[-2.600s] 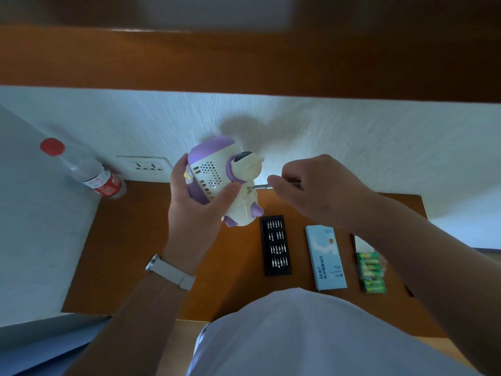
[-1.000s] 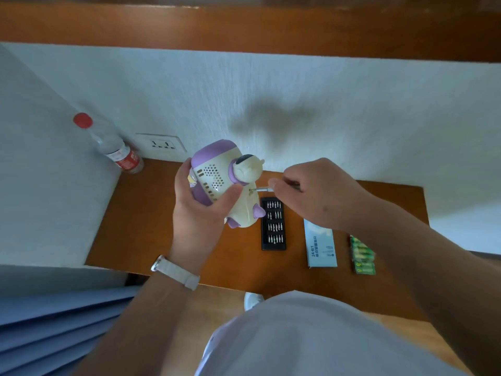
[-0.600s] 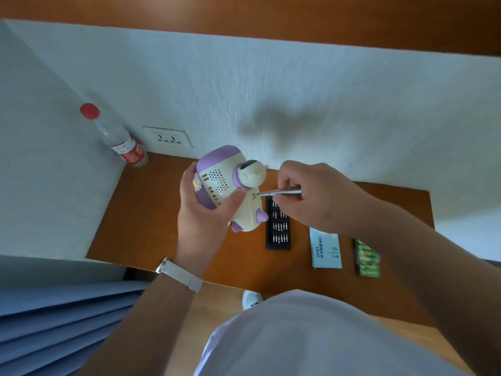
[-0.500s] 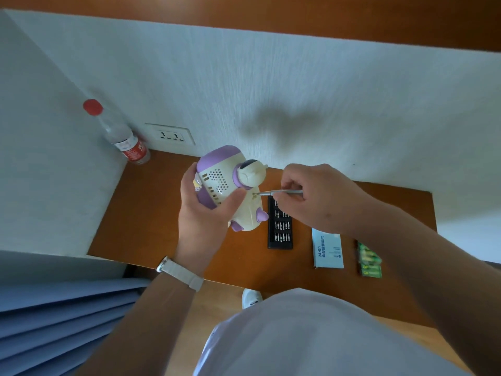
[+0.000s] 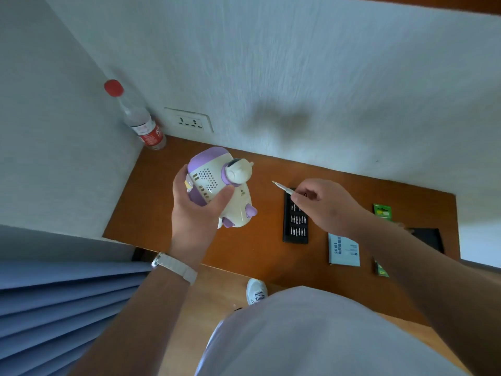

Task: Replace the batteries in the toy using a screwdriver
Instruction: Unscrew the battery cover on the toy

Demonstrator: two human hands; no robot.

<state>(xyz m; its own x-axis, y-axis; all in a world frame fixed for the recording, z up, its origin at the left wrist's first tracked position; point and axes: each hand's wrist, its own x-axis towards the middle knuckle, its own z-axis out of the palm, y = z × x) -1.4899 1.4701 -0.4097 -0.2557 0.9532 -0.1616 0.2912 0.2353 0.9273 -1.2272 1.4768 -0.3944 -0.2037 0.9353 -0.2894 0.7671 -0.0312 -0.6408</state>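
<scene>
Half a second before, the screwdriver [image 5: 282, 187] had its tip in the toy [image 5: 217, 183]; by this moment it had drawn away. The left hand [image 5: 199, 213] gripped the toy above the worktop [image 5: 162, 213], left of the bit case [image 5: 295, 222]. The right hand [image 5: 324, 206] pinched the screwdriver over the case's far end, its tip well apart from the toy. The screw was probably loose, so the battery cover could come off next. Fresh batteries [image 5: 382, 211] waited right of the case.
</scene>
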